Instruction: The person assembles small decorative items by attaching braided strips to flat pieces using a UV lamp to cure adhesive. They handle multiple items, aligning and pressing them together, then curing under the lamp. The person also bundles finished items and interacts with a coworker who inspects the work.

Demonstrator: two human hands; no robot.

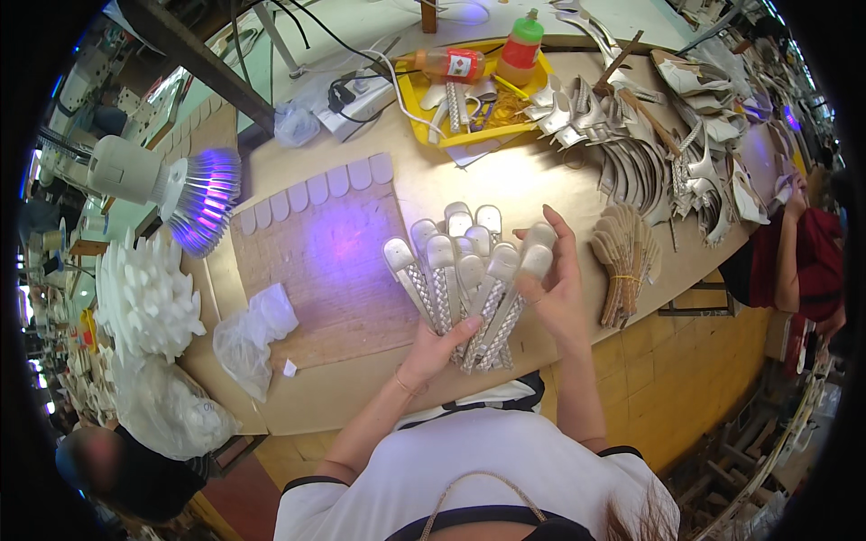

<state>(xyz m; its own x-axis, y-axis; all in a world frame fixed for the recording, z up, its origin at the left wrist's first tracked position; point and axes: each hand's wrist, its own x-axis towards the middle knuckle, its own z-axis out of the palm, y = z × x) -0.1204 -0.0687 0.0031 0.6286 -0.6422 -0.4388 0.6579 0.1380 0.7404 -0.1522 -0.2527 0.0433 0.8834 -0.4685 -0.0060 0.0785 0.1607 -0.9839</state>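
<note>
Strap fan (460,279) beside purple lamp (194,194)

Glittery straps, matt board.
We saw braided metallic-sheen straps (456,298) with smooth pale tabs, a rough matt wooden board (338,270) at nine o'clock, and crinkled glossy plastic bag (248,338).

Bright and sharp at centre; violet lamp (206,191) glare on tabletop (505,176); fisheye rim dark.

lower ends of braided straps (469,311) hidden in left hand (433,347) | co-worker (807,257) cut by right rim | yellow tray (469,135) contents unclear
</note>
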